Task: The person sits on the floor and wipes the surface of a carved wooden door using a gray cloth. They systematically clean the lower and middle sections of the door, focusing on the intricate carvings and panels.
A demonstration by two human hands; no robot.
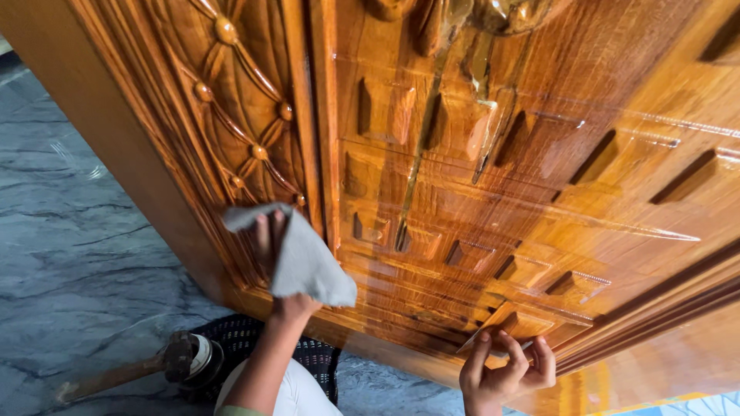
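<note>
A large carved wooden door (493,177) fills most of the view, seen from above at a steep angle; its wood is a warm honey-brown with a strong grain and a wet-looking gloss that throws pale reflections; the main face is cut into rows of raised rectangular blocks, and a glossy carved ornament sits at its top edge. To the left of those blocks runs a vertical panel (239,115) carved with a lattice of crossing ribs and small round studs.

The left hand (277,262) presses a grey cloth (304,258) flat against the lower part of that carved panel; its fingers lie under the draped cloth, which hangs in a soft fold over the wrist. The right hand (505,370) is at the door's lower edge, right of the cloth; its fingers are curled shut on a thin clear film (501,339) lifted off the wood.

Below and left of the door lies a grey marbled stone floor (69,231); a dark patterned mat (239,343) sits beneath the door's lower edge; a small round container with a dark rim (196,358) rests on the floor just left of the mat, touching a brown wooden stick (108,379).
</note>
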